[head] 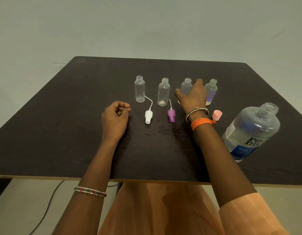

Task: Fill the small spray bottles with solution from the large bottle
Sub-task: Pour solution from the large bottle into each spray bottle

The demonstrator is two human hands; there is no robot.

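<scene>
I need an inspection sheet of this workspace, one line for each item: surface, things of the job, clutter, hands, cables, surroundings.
Surface: dark table with a pale front edge.
Job's things: four small bottles in a row, all uncapped: first bottle, second bottle, third bottle, fourth bottle. White sprayer, purple sprayer and pink cap lie on the table. Large bottle is uncapped, holding clear liquid.
Clutter: nothing seen.
Hands: left hand rests on the table, loosely curled, holding nothing; right hand grips the third bottle.
Cables: dark cable on the floor.
Surroundings: plain pale wall.
</scene>
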